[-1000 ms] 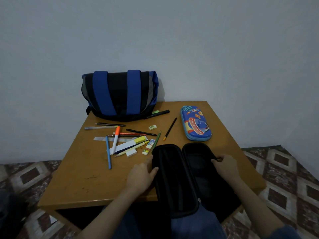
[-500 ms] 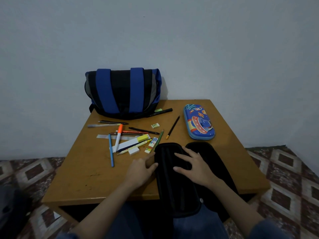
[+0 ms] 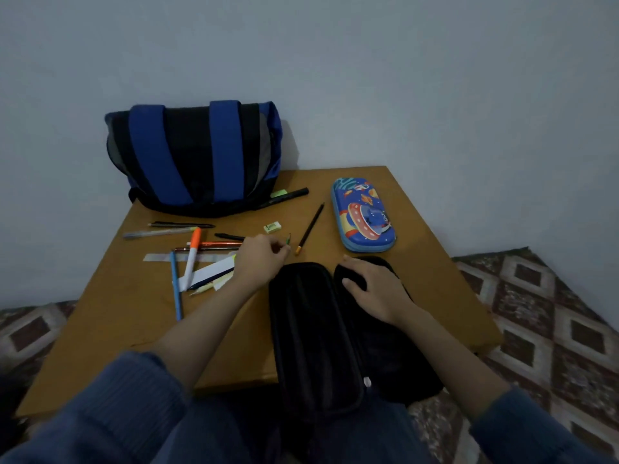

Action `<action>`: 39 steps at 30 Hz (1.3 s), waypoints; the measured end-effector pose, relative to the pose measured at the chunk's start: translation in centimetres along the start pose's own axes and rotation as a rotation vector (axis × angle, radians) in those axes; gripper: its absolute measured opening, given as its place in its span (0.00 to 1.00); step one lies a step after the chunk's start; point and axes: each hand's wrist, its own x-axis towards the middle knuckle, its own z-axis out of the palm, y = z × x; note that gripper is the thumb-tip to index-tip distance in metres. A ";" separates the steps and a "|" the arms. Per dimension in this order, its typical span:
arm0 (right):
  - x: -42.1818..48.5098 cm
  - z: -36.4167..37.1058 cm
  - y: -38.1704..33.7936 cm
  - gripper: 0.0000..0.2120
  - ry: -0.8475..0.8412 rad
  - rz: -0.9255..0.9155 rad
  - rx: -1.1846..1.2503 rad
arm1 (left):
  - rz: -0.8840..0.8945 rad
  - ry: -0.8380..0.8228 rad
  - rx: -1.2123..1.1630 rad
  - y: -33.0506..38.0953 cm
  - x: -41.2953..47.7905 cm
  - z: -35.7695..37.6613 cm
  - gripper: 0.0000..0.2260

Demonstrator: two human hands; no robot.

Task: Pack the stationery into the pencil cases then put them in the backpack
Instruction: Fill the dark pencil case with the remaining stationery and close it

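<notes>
Left hand (image 3: pixel 261 261) is pinching the green pencil (image 3: pixel 288 239) just beside the open black pencil case (image 3: pixel 311 329), which hangs off the table's (image 3: pixel 117 329) near edge. Right hand (image 3: pixel 375 291) just lies flat and relaxed on its right half.

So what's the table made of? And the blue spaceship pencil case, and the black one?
The table looks like wood or wood-look board: even orange-brown top, dull sheen. The blue pencil case seems a stiff moulded shell with a smooth printed skin; its picture bulges and shines. The black pencil case looks matte, maybe fabric-covered; too dark to be sure.
</notes>
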 end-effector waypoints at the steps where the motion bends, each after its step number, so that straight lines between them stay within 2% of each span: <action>1: 0.2 -0.1 0.4 0.22 -0.003 -0.007 -0.043 | -0.005 0.002 0.016 0.3 0.6 0.3 0.11; 9: 0.4 -0.2 1.5 0.23 -0.022 -0.017 -0.147 | -0.022 -0.037 0.119 2.3 5.4 3.7 0.12; 14: 0.4 -0.1 1.6 0.22 0.000 -0.028 -0.158 | -0.006 -0.165 0.228 3.1 7.5 5.4 0.13; 21: 0.1 0.4 1.5 0.23 0.011 -0.022 -0.175 | -0.050 -0.214 0.292 3.9 7.8 5.8 0.10; 25: 0.1 0.3 1.2 0.23 -0.002 -0.016 -0.167 | -0.097 -0.095 0.103 3.4 6.7 3.8 0.10; 31: 0.4 0.1 0.7 0.24 -0.004 0.021 -0.194 | -0.291 -0.012 -0.448 3.1 2.4 -0.4 0.06; 34: 0.6 0.0 0.6 0.24 0.004 0.006 -0.211 | -0.371 -0.070 -0.635 2.7 -1.5 -1.3 0.05; 39: 0.4 -0.1 0.5 0.22 0.056 -0.027 -0.223 | -0.431 -0.253 -0.586 1.3 -7.1 -0.4 0.05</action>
